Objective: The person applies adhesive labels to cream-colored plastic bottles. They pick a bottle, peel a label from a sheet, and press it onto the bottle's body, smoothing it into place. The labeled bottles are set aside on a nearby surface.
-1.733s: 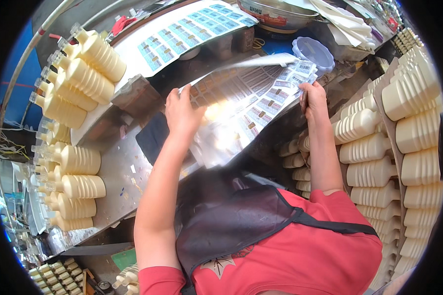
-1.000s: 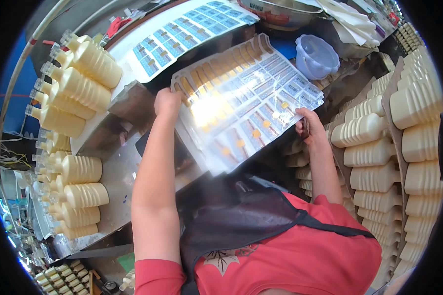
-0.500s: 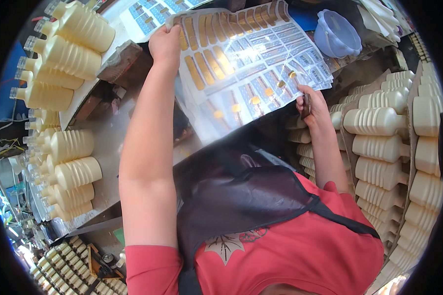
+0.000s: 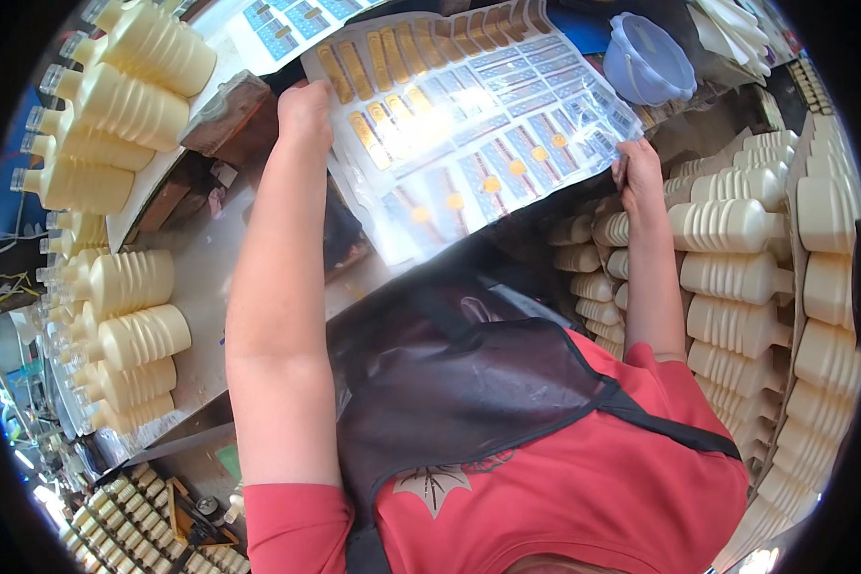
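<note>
A large glossy sheet of labels [image 4: 507, 124], with rows of gold strips and blue-and-white panels, is spread in front of me over the bench. My left hand [image 4: 305, 115] is closed on its left edge. At the sheet's right corner, my right hand [image 4: 639, 170] pinches the edge between thumb and bent fingers. Glare washes out part of the middle of the sheet. Whether anything else sits in my right palm is hidden.
Cream ribbed bottles [image 4: 129, 100] line the left side of the bench. Many more bottles [image 4: 727, 227] are stacked in rows at right, close to my right forearm. A light blue bucket [image 4: 649, 62] stands beyond the sheet. Another label sheet [image 4: 292, 27] lies at the far left.
My right hand has moved up and right to the sheet's corner. The dark brown piece it held is no longer visible. The sheet and my left hand have shifted slightly left.
</note>
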The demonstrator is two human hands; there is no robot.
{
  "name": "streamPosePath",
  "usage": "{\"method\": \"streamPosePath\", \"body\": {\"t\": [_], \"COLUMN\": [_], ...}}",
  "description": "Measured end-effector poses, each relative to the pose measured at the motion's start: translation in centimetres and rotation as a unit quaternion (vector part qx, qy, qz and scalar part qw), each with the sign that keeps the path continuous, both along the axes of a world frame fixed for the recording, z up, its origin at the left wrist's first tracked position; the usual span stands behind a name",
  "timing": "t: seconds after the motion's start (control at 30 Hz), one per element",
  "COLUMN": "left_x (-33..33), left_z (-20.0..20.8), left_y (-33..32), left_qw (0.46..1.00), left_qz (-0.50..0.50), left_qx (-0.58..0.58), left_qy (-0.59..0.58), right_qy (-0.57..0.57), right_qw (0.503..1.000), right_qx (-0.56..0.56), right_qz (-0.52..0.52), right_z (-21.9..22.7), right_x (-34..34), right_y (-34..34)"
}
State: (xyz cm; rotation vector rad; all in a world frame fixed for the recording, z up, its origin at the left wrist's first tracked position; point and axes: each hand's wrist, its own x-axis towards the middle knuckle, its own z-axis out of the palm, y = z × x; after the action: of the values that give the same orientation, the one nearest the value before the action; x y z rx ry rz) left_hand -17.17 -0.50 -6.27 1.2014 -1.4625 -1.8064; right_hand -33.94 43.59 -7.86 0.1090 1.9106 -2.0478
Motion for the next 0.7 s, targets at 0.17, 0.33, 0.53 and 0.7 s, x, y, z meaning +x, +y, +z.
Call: {"method": "streamPosePath", "body": {"t": [0.17, 0.33, 0.53, 0.7], "left_x": [0.0, 2.7, 11.5, 15.3], "left_z": [0.1, 1.5, 5.1, 4.0], "left_y": [0.7, 2.4, 12.9, 17.6], "left_qw": [0.999, 0.854, 0.743, 0.688], "left_qz": [0.033, 0.021, -0.259, -0.324], "left_qx": [0.002, -0.486, -0.6, -0.626], "left_qy": [0.036, -0.186, -0.149, -0.171], "right_qy": [0.051, 0.236, 0.377, 0.537], "right_qw": [0.998, 0.946, 0.83, 0.693], "right_qx": [0.017, 0.221, 0.385, 0.259], "right_qz": [0.015, 0.028, 0.147, 0.406], "right_z": [0.1, 1.3, 6.6, 4.9], "right_x": [0.6, 0.5, 8.5, 16.5], "right_y": [-2.2, -2.7, -5.9, -11.1]}}
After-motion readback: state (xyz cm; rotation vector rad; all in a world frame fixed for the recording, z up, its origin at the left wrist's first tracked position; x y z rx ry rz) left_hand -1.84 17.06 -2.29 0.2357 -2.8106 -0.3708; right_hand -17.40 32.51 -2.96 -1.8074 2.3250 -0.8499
